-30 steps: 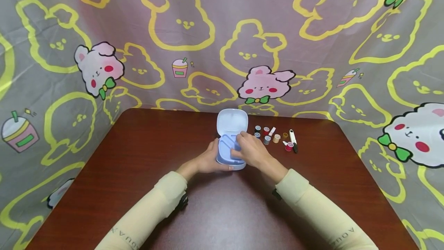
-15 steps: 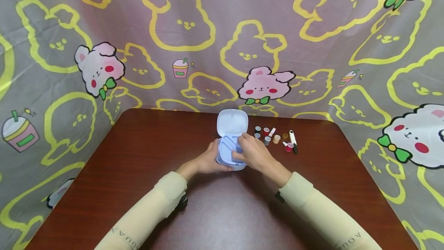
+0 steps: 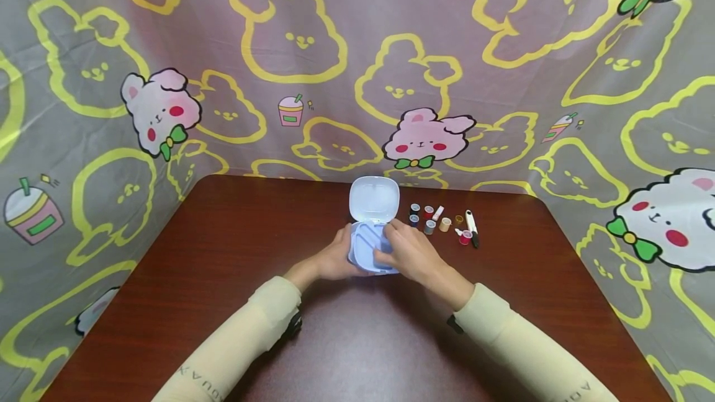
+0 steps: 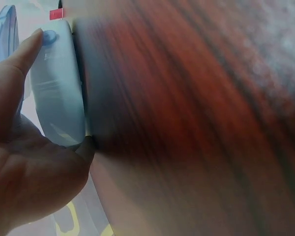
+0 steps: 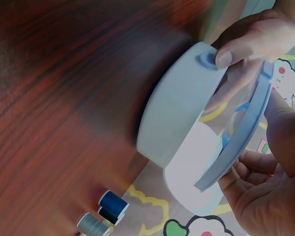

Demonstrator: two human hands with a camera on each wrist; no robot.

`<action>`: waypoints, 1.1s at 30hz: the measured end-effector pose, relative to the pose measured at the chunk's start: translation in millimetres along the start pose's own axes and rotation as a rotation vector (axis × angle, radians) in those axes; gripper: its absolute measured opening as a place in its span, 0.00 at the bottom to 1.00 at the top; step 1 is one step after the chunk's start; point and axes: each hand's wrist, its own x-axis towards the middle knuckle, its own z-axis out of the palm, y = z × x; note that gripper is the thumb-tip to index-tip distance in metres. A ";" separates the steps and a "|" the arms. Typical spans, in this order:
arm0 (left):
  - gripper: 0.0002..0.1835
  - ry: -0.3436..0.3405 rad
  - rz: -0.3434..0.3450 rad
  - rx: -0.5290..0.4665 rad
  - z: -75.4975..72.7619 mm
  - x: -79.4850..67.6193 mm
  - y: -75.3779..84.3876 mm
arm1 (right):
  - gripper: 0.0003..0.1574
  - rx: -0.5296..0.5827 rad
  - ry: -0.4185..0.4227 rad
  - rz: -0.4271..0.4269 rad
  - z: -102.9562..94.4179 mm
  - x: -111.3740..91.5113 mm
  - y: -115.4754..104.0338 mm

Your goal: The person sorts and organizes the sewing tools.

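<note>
Three sides of the room are hung with grey-pink cloth (image 3: pixel 313 11) printed with yellow outlines and rabbit faces, and it meets the far edge of the surface (image 3: pixel 251 216), dark red wood grain with a glossy patch of light nearest the person. Beyond that patch, around the middle, sits the pale blue box (image 5: pixel 172 115), its lid (image 3: pixel 374 198) raised at the back. It looks like thin, stiff plastic: probably light, a little slippery on the smooth wall, and best steadied low around the side while the hinge is spared. The left hand (image 3: pixel 335 257) does that, gripping the left side with the thumb by the round button (image 4: pixel 50 37). Over the box, tilted and partly apart from it, is the blue tray (image 3: pixel 365 250), which the right hand (image 3: pixel 412 250) pinches at its right edge; the rim seems the sound place to hold, as one-sided lifting could let it tip. To the right lie a black-and-white tool (image 3: pixel 472 228), several spools (image 3: pixel 445 224) of thread, a small white piece (image 3: pixel 438 212) and a yellow ring (image 3: pixel 459 219).
</note>
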 end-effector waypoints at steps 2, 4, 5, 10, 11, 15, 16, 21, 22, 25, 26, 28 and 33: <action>0.70 0.002 0.004 -0.003 -0.4 -0.6 -0.6 | 0.19 -0.004 0.004 -0.008 -0.3 -1.8 -1.5; 0.69 -0.002 0.009 -0.004 -0.9 -1.0 -1.1 | 0.19 -0.011 0.006 -0.013 -1.0 -3.9 -3.2; 0.69 -0.006 0.012 0.004 -1.4 -1.3 -1.1 | 0.20 -0.011 0.005 -0.012 -1.6 -5.0 -4.1; 0.68 -0.025 0.004 0.015 -1.9 -1.3 -2.1 | 0.20 -0.016 0.007 -0.016 -3.7 -9.9 -7.7; 0.68 -0.026 0.002 0.018 -1.9 -1.1 -2.1 | 0.20 -0.018 0.008 -0.018 -4.0 -10.9 -8.2; 0.67 -0.026 -0.003 0.034 -1.7 -0.8 -2.2 | 0.19 -0.036 0.011 -0.028 -4.6 -14.7 -10.1; 0.67 -0.026 -0.002 0.036 -1.6 -0.7 -2.2 | 0.19 -0.040 0.011 -0.032 -4.7 -15.5 -10.7; 0.65 -0.024 0.010 0.046 -1.2 0.2 -2.9 | 0.19 -0.040 0.017 -0.053 -5.4 -19.6 -13.8; 0.65 -0.025 0.012 0.049 -1.2 0.3 -2.9 | 0.19 -0.033 0.018 -0.056 -5.7 -20.4 -14.6; 0.64 -0.023 0.014 0.054 -0.8 0.6 -3.2 | 0.18 -0.021 0.015 -0.060 -6.1 -23.1 -16.8; 0.63 -0.023 0.014 0.055 -0.7 0.7 -3.4 | 0.18 -0.016 0.015 -0.062 -6.0 -24.0 -17.4; 0.63 -0.022 0.014 0.059 -0.3 0.8 -3.8 | 0.18 -0.016 0.012 -0.066 -6.3 -26.2 -19.0; 0.62 -0.023 0.017 0.056 -0.1 1.2 -4.7 | 0.19 -0.023 0.012 -0.079 -7.7 -31.6 -23.4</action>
